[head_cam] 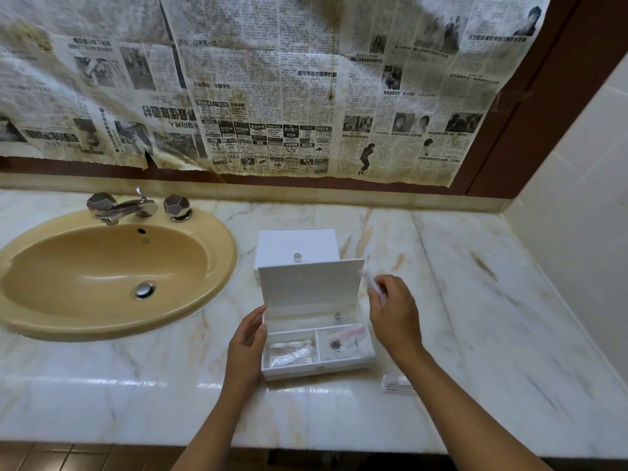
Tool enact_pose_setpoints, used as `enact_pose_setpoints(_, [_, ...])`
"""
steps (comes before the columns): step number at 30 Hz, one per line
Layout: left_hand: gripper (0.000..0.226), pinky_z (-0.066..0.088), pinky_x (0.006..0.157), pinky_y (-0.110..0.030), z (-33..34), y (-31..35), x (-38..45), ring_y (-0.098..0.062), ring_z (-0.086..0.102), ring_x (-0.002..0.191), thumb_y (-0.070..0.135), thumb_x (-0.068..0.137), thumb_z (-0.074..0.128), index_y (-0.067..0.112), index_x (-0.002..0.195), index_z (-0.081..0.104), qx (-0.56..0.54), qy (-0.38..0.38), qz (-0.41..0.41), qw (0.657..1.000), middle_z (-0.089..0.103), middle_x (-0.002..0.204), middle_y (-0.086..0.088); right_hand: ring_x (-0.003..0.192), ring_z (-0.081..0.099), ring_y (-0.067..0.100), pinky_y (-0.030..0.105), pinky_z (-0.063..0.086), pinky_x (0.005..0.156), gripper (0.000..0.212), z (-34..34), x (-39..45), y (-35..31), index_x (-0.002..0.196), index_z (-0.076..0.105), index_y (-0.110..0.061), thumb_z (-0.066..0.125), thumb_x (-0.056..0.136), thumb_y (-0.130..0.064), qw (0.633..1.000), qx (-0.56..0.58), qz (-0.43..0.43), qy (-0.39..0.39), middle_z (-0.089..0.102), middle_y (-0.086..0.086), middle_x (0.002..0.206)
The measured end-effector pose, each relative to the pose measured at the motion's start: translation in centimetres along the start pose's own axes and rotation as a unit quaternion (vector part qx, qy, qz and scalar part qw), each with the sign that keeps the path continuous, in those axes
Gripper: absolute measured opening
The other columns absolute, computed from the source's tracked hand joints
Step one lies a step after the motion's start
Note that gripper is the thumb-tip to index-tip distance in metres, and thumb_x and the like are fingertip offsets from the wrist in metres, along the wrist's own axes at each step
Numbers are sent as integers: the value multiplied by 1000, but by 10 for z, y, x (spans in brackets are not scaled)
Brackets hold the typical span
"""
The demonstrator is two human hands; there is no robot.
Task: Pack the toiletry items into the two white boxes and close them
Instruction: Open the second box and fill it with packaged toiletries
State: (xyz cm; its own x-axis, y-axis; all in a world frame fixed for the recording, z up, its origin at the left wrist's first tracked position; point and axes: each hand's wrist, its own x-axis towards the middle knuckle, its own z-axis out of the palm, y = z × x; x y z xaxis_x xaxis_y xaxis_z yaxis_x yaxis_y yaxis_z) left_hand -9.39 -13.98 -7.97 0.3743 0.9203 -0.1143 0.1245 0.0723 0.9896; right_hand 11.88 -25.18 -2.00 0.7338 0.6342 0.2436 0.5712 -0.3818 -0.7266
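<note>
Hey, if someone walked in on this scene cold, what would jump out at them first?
Yellowed newspaper covers the whole wall above the counter. Below it to the left sits a tan oval sink in the marble counter. At centre an open white box holds wrapped toiletries, the left hand resting against its side, the right hand pinching a clear packet.

- The marble counter [475,300] has a beige sink [102,277] set in it at the left.
- Two white boxes stand on it: the open box [317,345] in front, the closed box [297,246] behind.
- A small packet [397,384] lies right of the open box.
</note>
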Motion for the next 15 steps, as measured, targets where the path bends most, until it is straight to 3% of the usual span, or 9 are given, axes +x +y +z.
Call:
enact_pose_setpoints(4, [31,47,69,-3,0,1,-2,16,60,94,8,99,48,21,125,58,-6,-2,1,1000,62,117,10,74,48,4,9,36,63,3,8,-5,-29,92,58,-15,59,92,-12,994,32,-90,-56,50,-6,84])
enact_pose_setpoints(7, [30,47,69,-3,0,0,-1,14,61,93,5,98,49,19,122,59,-12,2,2,1000,63,116,8,77,47,7,10,35,67,6,21,-16,-46,97,61,-12,59,92,-15,980,33,-142,-137,50,-6,88])
enact_pose_setpoints(12, [31,45,67,-2,1,0,0,3,61,93,3,97,48,19,123,57,-6,7,3,1000,61,113,4,88,48,11,23,40,75,11,46,-41,-63,102,61,-12,57,92,-15,953,12,-194,-233,55,0,97])
enact_pose_setpoints(15, [34,47,69,-3,-1,-2,0,7,63,93,2,96,52,19,125,56,-2,-2,3,1000,62,114,7,96,50,16,30,44,82,15,54,-50,-64,107,60,-14,54,95,-20,946,-33,-180,-269,56,2,104])
